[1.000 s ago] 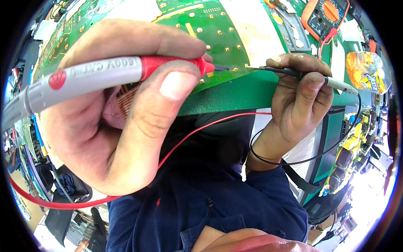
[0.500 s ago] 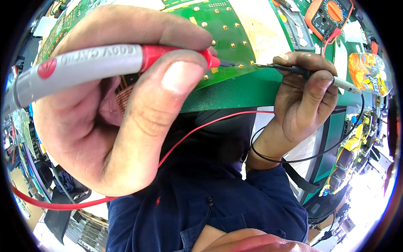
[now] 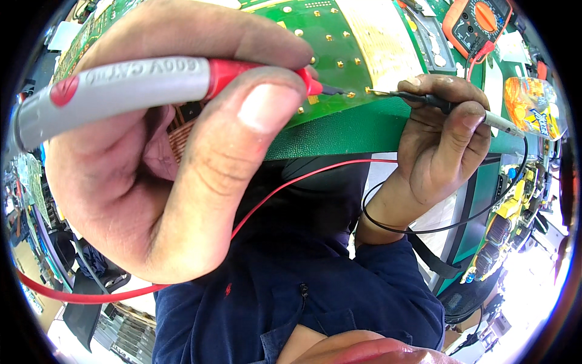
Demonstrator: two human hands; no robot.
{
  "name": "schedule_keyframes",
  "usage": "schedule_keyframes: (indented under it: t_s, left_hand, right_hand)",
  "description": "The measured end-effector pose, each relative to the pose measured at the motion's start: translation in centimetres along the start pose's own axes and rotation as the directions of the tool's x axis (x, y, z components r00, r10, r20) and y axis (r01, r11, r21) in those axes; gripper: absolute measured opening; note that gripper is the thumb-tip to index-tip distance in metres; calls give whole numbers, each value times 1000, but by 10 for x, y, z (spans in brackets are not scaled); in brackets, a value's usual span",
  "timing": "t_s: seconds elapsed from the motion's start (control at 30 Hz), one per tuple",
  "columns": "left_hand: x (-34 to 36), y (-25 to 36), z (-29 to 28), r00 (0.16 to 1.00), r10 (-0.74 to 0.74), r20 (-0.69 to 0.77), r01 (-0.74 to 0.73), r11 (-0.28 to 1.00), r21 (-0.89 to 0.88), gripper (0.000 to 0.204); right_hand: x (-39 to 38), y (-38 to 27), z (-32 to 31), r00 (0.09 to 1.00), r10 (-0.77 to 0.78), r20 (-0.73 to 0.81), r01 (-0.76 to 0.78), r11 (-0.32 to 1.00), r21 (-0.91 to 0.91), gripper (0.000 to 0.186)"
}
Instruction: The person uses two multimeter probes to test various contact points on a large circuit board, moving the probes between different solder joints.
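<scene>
Left hand (image 3: 194, 194) pinches red-and-grey probe (image 3: 145, 82), right hand (image 3: 442, 139) pinches black-and-grey probe (image 3: 500, 123); fingers curled round both. Circuit board (image 3: 327, 60) on worktop (image 3: 339, 133), between hands, toward far side. Tips at 2 neighbouring gold pads, contact unclear. Upside-down print on red-and-grey probe; lettered orange packet (image 3: 533, 106) far right.

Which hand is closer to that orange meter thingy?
Right. The right hand is below the orange meter in the picture; the left hand is farther off, down to its left.
</scene>
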State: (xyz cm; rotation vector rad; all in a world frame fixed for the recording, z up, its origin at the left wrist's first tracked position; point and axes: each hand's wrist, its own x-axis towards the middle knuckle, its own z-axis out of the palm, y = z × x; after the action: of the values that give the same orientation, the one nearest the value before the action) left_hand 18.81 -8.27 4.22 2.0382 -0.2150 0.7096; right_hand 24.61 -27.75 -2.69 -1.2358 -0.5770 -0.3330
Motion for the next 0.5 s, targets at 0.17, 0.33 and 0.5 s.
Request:
schedule_keyframes:
  t_s: [0.17, 0.33, 0.5]
  left_hand:
    - [1, -1, -1, 1000, -1, -3, 1, 1000, -5, 31]
    - [1, -1, -2, 1000, 5, 2, -5, 1000, 3, 31]
    - [1, -1, -2, 1000, 7, 11, -8, 1000, 5, 32]
  right_hand:
    - [0, 0, 0, 1000, -3, 3, 3, 999, 46, 36]
    - [1, 0, -1, 1000, -3, 19, 2, 999, 37, 36]
    - [0, 0, -1, 1000, -9, 20, 9, 1000, 21, 36]
